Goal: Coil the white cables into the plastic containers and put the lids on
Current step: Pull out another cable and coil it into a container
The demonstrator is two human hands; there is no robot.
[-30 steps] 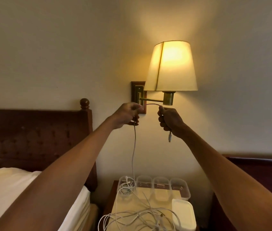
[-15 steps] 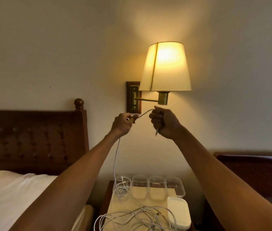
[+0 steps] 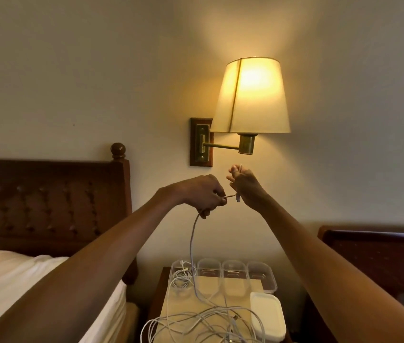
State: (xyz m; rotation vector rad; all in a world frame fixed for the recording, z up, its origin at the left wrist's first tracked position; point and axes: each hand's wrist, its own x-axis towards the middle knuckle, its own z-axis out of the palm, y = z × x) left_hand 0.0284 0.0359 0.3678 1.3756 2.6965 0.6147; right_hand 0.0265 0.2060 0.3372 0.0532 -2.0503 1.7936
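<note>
One white cable (image 3: pixel 192 240) hangs from my raised hands down to the nightstand. My left hand (image 3: pixel 204 194) grips it, fingers curled round the strand. My right hand (image 3: pixel 245 185) holds the cable's end, which loops over its fingers with the plug dangling by the palm. A short taut stretch runs between the two hands. Below, a tangle of white cables (image 3: pixel 206 320) lies on the nightstand. Several clear plastic containers (image 3: pixel 261 276) stand in a row at the back; the leftmost container (image 3: pixel 180 272) holds a coiled cable. A stack of white lids (image 3: pixel 266 315) sits at the front right.
A lit wall lamp (image 3: pixel 251 97) on a brass arm hangs just above my hands. A dark wooden headboard (image 3: pixel 47 201) and a bed with white sheets (image 3: pixel 22 288) are at the left. Another dark wooden piece of furniture (image 3: pixel 374 256) stands at the right.
Both hands have come down and away from the lamp arm and moved closer together. The cable end now loops over my right hand's fingers. The camera has tilted and shifted.
</note>
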